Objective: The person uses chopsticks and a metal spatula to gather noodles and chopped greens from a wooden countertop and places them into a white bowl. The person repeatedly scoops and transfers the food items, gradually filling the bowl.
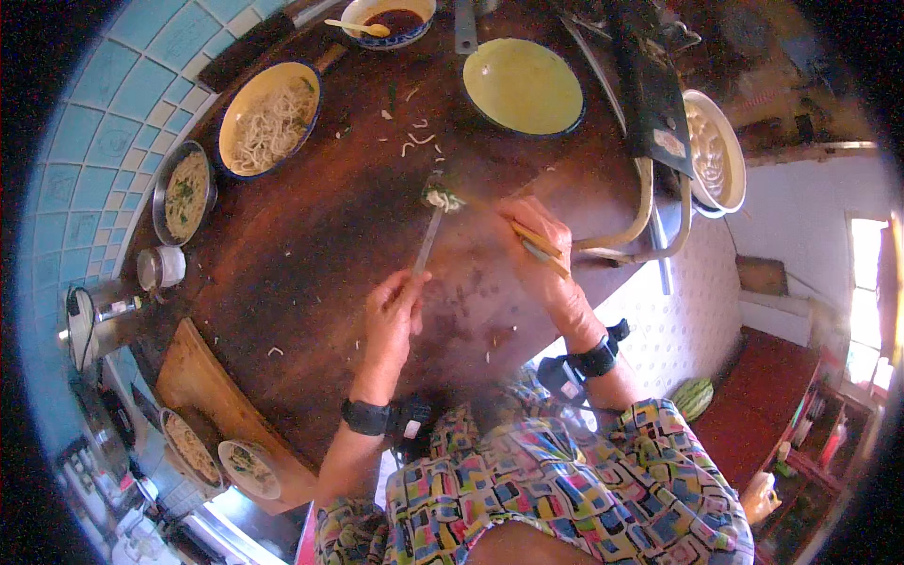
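My left hand (394, 311) is closed round the metal handle of a long spoon (428, 243). A small heap of pale food with green bits (442, 199) sits in its bowl end, above the dark wooden table. To the right, my right hand (539, 252) is closed on a pair of wooden chopsticks (537, 247). The chopstick tips blur toward the food in the spoon. Beyond both hands lie scattered noodle pieces (419, 139). A round yellow-lined bowl (524, 87) stands at the far right of the table.
Noodles fill a yellow bowl (243, 92) at the far left, beside a metal bowl (210, 200). Farther back stands a bowl of dark sauce (414, 38). A jar (161, 267) and a wooden board (212, 377) line the left edge. Bent metal tubing (650, 212) juts in at right.
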Action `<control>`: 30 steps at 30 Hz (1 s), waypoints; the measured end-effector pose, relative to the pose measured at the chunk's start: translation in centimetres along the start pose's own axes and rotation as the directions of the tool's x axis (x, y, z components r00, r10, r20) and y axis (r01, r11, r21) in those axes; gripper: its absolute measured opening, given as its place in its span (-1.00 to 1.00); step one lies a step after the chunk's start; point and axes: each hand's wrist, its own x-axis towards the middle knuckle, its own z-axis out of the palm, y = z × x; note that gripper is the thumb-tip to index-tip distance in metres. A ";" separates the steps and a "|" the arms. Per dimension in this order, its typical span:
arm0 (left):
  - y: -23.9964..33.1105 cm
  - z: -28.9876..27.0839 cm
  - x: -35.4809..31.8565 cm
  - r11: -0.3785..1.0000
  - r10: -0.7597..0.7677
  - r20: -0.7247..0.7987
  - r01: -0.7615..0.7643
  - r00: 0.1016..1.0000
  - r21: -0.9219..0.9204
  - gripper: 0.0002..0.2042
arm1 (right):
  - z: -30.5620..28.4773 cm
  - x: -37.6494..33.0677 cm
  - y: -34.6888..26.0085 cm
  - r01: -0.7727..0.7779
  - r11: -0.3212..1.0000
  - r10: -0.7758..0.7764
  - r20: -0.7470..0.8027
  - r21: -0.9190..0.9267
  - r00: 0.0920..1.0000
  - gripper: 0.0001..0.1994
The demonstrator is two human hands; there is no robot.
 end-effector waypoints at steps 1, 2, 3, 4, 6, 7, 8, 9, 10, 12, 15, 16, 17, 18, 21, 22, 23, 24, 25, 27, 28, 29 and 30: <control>0.0 0.0 0.0 0.999 0.004 -0.003 -0.004 1.000 -0.036 -0.83 | -0.1 0.1 -0.2 -0.016 1.000 0.016 0.009 0.002 1.000 -0.91; -0.1 0.0 0.0 0.998 0.000 -0.013 -0.001 1.000 -0.066 -0.83 | 0.0 0.3 -0.2 -0.020 1.000 0.020 -0.022 -0.007 1.000 -0.90; -0.1 0.1 0.0 0.995 -0.022 -0.025 0.020 0.999 -0.093 -0.84 | 0.2 0.8 -0.1 -0.021 1.000 0.020 -0.050 -0.013 0.999 -0.90; -0.1 0.1 0.0 0.994 0.001 -0.031 -0.004 1.000 -0.106 -0.83 | 0.4 1.3 0.2 -0.024 1.000 0.023 -0.072 -0.019 0.997 -0.90; 0.0 0.3 0.4 0.992 -0.002 -0.052 -0.005 0.999 -0.128 -0.80 | 1.0 2.7 1.3 -0.033 0.997 0.026 -0.090 -0.074 0.996 -0.90; 0.1 0.4 0.6 0.992 0.013 -0.053 -0.019 0.999 -0.121 -0.80 | 1.4 3.2 1.8 -0.039 0.994 0.029 -0.096 -0.101 0.995 -0.90; 0.2 0.4 0.9 0.993 0.013 -0.061 -0.020 0.998 -0.112 -0.80 | 1.7 3.5 2.2 -0.028 0.997 0.022 -0.092 -0.065 0.996 -0.90; 0.3 0.5 1.2 0.994 0.011 -0.069 -0.018 0.998 -0.104 -0.80 | 1.8 3.6 2.4 -0.019 0.999 0.016 -0.087 -0.030 0.996 -0.90; 0.4 0.6 1.4 0.994 0.010 -0.077 -0.018 0.997 -0.105 -0.81 | 1.9 3.7 2.6 -0.013 1.000 0.013 -0.078 0.002 0.997 -0.90; 0.3 0.8 1.8 0.993 0.001 -0.091 -0.011 0.996 -0.116 -0.82 | 1.5 3.5 2.5 -0.016 0.999 0.016 0.005 -0.033 1.000 -0.91; 0.2 0.9 2.2 0.992 0.048 -0.087 -0.058 0.995 -0.116 -0.82 | 0.7 2.9 1.6 -0.016 1.000 0.017 0.075 -0.012 0.997 -0.91; 0.2 0.9 2.3 0.992 0.062 -0.081 -0.070 0.995 -0.105 -0.82 | 0.5 2.8 1.2 -0.020 1.000 0.019 0.088 0.011 0.996 -0.91; 0.2 0.7 2.3 0.991 0.079 -0.070 -0.085 0.994 -0.099 -0.82 | 0.4 3.0 0.9 0.001 1.000 -0.003 0.068 0.029 0.998 -0.91; 0.2 0.6 2.3 0.991 0.089 -0.062 -0.094 0.994 -0.090 -0.82 | 0.4 3.2 0.7 0.018 0.999 -0.021 0.049 0.049 0.999 -0.92; 0.1 0.2 1.7 0.985 0.087 -0.079 -0.097 0.993 -0.145 -0.83 | 0.7 4.2 0.5 -0.017 1.000 0.017 -0.014 0.016 1.000 -0.93; 0.2 0.0 1.4 0.982 0.090 -0.094 -0.104 0.991 -0.157 -0.83 | 0.9 4.6 0.6 -0.042 0.999 0.042 -0.038 -0.008 0.998 -0.94; 0.3 -0.3 0.9 0.982 0.074 -0.113 -0.092 0.991 -0.163 -0.84 | 1.4 5.2 0.9 0.014 1.000 -0.016 -0.081 -0.023 0.997 -0.93; 0.4 -0.6 0.7 0.982 0.057 -0.132 -0.079 0.990 -0.171 -0.84 | 1.7 5.6 1.3 0.013 1.000 -0.016 -0.100 -0.029 0.995 -0.92; 0.5 -0.7 0.6 0.982 0.051 -0.145 -0.076 0.988 -0.175 -0.83 | 2.1 6.0 1.7 0.009 0.999 -0.013 -0.118 -0.033 0.993 -0.91; 0.7 -0.9 0.4 0.981 0.026 -0.179 -0.059 0.984 -0.183 -0.83 | 3.0 6.6 2.6 -0.053 0.998 0.048 -0.110 -0.047 0.993 -0.86; 0.9 -0.9 0.6 0.980 0.041 -0.180 -0.075 0.983 -0.183 -0.83 | 3.5 6.8 3.0 -0.056 0.998 0.056 -0.122 0.006 0.991 -0.87; 1.0 -0.9 1.0 0.980 0.044 -0.186 -0.079 0.981 -0.184 -0.82 | 4.0 6.9 3.3 -0.058 0.997 0.065 -0.134 0.057 0.989 -0.87; 1.2 -0.9 1.4 0.975 0.063 -0.187 -0.100 0.980 -0.198 -0.82 | 4.3 6.9 3.6 -0.059 0.993 0.074 -0.146 0.107 0.987 -0.88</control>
